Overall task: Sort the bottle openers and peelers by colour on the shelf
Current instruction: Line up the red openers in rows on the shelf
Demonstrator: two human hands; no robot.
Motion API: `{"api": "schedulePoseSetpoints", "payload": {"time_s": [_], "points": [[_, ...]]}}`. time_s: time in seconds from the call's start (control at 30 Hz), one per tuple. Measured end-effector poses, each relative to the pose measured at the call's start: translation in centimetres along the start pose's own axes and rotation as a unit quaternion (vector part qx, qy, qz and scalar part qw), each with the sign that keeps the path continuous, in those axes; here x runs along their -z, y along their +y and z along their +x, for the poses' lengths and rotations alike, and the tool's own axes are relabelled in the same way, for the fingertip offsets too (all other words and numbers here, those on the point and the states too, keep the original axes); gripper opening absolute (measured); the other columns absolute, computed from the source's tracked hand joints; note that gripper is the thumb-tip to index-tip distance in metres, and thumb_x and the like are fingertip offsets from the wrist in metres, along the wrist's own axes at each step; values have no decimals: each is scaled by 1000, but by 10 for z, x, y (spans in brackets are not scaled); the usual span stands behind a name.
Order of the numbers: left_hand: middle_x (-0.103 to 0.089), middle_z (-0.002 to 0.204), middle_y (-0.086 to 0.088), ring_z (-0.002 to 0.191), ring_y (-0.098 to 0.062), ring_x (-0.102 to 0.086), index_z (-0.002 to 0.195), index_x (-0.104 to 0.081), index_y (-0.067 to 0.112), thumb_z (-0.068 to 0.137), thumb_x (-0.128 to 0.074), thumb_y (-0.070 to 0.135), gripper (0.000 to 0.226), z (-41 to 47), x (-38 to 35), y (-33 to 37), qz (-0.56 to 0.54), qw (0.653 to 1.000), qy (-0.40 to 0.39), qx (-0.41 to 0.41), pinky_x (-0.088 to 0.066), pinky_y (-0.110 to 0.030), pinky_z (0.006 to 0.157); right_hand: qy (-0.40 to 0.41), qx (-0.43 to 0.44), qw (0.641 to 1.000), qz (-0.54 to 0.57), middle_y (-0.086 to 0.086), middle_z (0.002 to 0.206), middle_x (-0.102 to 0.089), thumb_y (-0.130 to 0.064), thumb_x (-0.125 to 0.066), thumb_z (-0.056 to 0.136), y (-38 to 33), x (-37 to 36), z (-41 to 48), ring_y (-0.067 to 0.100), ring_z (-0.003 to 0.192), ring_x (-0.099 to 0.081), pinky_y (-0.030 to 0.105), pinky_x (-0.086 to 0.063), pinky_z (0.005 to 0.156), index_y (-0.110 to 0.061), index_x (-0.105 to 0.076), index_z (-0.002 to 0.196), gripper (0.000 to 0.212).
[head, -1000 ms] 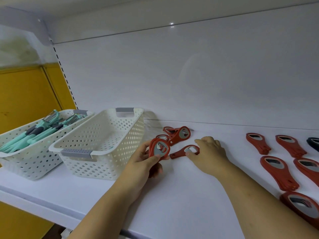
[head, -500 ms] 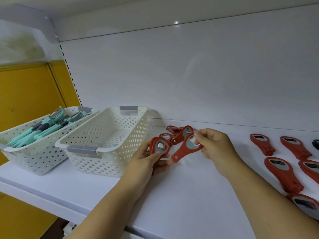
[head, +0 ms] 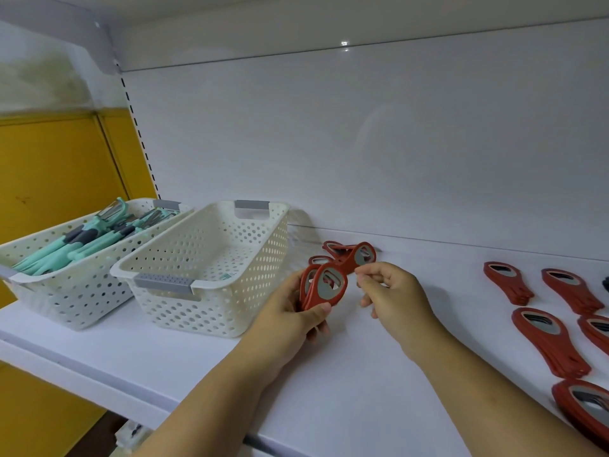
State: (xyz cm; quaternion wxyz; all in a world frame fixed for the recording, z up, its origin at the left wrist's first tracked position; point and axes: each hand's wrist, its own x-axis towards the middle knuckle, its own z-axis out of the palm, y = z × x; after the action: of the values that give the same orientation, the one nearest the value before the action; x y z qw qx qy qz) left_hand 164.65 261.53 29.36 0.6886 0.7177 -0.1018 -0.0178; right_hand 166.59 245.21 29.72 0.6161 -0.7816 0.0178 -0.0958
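The left hand [head: 290,321] covers the handles of the stacked red bottle openers [head: 324,286] it grips, so their number cannot be told, and whether the curled right hand [head: 392,298] pinches anything is unclear. The right edge cuts off a dark item [head: 605,284] and a red opener [head: 598,329], the lower right corner clips another opener [head: 580,407], and the left edge clips the peeler basket [head: 59,295].

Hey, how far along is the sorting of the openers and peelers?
Done: teal peelers fill the left basket; red openers lie in rows at right. In hand: the left hand grips a red stack. Left: a small red pile behind it; the middle basket looks nearly empty.
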Motion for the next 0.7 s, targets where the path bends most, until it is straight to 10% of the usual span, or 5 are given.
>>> {"api": "schedulePoseSetpoints", "payload": {"time_s": [0.43, 0.7], "points": [[-70, 102, -20, 64, -22, -62, 119, -48, 20, 85, -46, -18, 51, 7, 12, 2, -179, 982, -38, 50, -54, -31, 61, 64, -72, 948, -305, 11, 135, -49, -29, -45, 96, 12, -5, 65, 31, 122, -47, 42, -44, 99, -13, -46, 135, 42], [-69, 91, -17, 58, -21, -55, 122, -46, 15, 86, -42, -15, 47, 5, 12, 7, -208, 972, -74, 80, -49, -30, 55, 108, -116, 914, -374, 8, 116, -62, -27, -44, 93, 8, -14, 76, 31, 110, -53, 35, -45, 90, -18, -62, 112, 27]]}}
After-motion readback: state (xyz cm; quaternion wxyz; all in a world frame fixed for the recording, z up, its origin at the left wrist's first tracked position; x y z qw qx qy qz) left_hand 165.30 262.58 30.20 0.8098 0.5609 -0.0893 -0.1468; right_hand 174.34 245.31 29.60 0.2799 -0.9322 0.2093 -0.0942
